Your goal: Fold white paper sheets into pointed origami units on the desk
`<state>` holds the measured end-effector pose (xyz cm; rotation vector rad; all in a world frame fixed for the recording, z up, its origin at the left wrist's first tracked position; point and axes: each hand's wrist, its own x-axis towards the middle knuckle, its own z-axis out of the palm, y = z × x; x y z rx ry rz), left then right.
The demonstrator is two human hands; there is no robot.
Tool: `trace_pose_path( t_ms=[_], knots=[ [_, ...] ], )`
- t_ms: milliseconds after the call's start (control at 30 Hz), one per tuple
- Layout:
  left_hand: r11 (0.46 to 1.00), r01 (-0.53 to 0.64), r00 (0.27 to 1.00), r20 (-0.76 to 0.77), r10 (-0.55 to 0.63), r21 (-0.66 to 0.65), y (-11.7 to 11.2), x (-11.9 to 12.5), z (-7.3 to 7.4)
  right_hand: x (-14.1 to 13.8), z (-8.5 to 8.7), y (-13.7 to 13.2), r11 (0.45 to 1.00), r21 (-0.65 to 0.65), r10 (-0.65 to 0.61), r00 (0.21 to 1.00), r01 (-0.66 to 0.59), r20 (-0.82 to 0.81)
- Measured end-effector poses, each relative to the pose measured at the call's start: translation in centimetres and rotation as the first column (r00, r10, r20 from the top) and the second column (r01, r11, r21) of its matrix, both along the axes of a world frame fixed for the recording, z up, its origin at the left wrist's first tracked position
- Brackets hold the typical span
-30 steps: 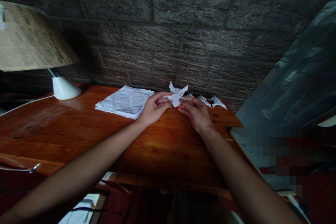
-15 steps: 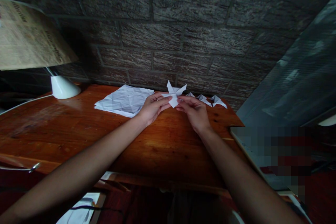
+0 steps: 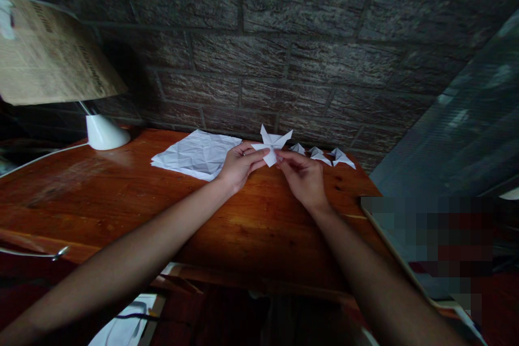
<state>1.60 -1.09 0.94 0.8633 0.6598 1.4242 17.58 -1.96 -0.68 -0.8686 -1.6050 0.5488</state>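
Observation:
A white folded-paper star (image 3: pixel 276 142) with pointed arms is held up above the far part of the wooden table. My left hand (image 3: pixel 240 165) pinches it from the left, the thumb lying on its front near the centre. From the right, my right hand (image 3: pixel 303 174) is closed, its thumb and forefinger at the star's lower right part. Fingers cover some of the star's points. Just behind my right hand, folded white paper pieces (image 3: pixel 319 155) stand in a row. To the left of my left hand lie creased white paper sheets (image 3: pixel 194 152).
A lamp with a newsprint-like shade (image 3: pixel 57 54) and white base (image 3: pixel 106 133) stands at the table's left. A dark brick wall (image 3: pixel 259 54) rises behind the wooden table (image 3: pixel 243 227). At the right is a greyish translucent sheet (image 3: pixel 441 124); part of that side is pixelated.
My right fingers have shifted and curled at the star's lower right, showing more of its right side. The whole view has moved slightly; my left hand keeps its hold.

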Motion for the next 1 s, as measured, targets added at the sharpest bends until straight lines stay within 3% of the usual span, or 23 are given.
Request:
trace_pose_path(
  t_ms=[133, 467, 700, 1000],
  knots=[
    [1.000, 0.014, 1.000, 0.005, -0.014, 0.009, 0.1, 0.0, 0.1, 0.1, 0.3, -0.5, 0.995, 0.083, -0.061, 0.993, 0.052, 0.102],
    [0.998, 0.068, 0.997, 0.032, -0.067, -0.003, 0.4, -0.2, -0.2, -0.1, 1.1, -1.0, 0.968, 0.250, -0.082, 0.962, 0.015, 0.259],
    [0.991, 0.115, 0.993, -0.001, -0.115, 0.067, 0.3, -0.1, 0.1, -0.2, 1.4, -1.4, 0.977, 0.211, -0.065, 0.961, 0.008, 0.267],
    [0.995, 0.074, 0.997, -0.005, -0.074, 0.070, 0.1, 0.0, 0.1, -0.3, 1.5, -1.5, 0.969, 0.242, -0.017, 0.961, -0.053, 0.277]
  ],
)
